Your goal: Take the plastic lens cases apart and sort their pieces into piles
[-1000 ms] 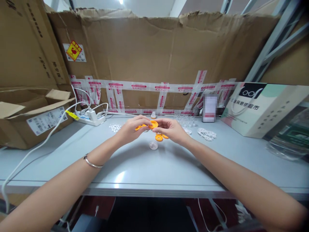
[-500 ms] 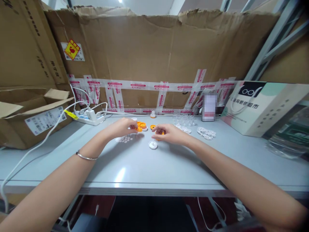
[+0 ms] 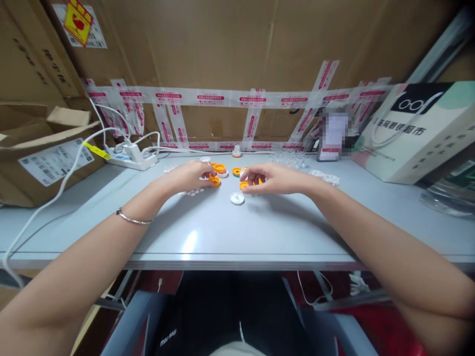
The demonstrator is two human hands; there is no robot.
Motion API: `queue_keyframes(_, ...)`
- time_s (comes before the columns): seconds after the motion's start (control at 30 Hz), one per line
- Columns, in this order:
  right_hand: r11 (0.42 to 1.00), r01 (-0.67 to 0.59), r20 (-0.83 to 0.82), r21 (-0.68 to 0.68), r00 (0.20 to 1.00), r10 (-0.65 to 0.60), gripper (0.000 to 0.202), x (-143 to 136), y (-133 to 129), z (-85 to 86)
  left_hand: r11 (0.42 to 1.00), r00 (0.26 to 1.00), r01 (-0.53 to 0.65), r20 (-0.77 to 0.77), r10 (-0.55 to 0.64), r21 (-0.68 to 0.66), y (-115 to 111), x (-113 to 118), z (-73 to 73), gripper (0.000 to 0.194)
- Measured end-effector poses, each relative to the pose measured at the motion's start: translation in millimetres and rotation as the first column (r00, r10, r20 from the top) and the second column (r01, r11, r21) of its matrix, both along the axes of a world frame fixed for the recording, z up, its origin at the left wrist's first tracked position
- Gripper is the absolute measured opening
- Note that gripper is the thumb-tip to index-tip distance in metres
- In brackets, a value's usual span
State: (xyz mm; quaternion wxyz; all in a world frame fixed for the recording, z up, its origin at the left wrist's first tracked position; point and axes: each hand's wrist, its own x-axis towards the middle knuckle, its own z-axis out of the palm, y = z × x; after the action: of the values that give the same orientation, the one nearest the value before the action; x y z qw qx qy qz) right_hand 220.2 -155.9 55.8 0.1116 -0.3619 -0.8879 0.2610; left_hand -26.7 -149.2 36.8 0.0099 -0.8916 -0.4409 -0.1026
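My left hand point(image 3: 192, 176) is over the left group of small parts, its thumb and fingertips closed on an orange ring point(image 3: 214, 181). Other orange rings point(image 3: 219, 168) and a white disc lie just behind it. To the right, my right hand point(image 3: 267, 179) has its fingers curled over an orange ring point(image 3: 244, 186) and a white piece; whether it grips either is unclear. Another orange ring point(image 3: 236, 171) lies between the hands, farther back. In front of them a round white disc point(image 3: 237, 199) rests flat on the table. Small white pieces point(image 3: 193, 192) lie beneath my left hand.
A white and orange piece point(image 3: 236, 151) stands at the back. Clear pieces point(image 3: 287, 158) and white pieces point(image 3: 325, 177) are at right, near a phone point(image 3: 331, 136), a printed box point(image 3: 404, 133) and a bottle point(image 3: 454, 190). At left are a power strip point(image 3: 134, 160) and an open carton point(image 3: 55, 160).
The view has tilted downward, so the table sits higher in the picture. My left hand remains at the orange rings, and my right hand's fingers are curled a little farther right of the white disc.
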Motion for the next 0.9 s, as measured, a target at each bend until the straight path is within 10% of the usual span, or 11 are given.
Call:
queue_keyframes(0.5,0.982,0.088,0.138,0.166,0.984,-0.111,0.045,-23.8,-5.9,-24.6,0.931,0.907,0.363,0.248,-0.341,-0.049,-12.2,39.8,-18.0,0.017)
queue_keyframes(0.9,0.999,0.039,0.096,-0.035,0.995,-0.035,0.030,-21.6,-1.9,-22.5,0.984,0.980,0.038,0.198,-0.004,-0.172,-12.6,49.1,-16.6,0.011)
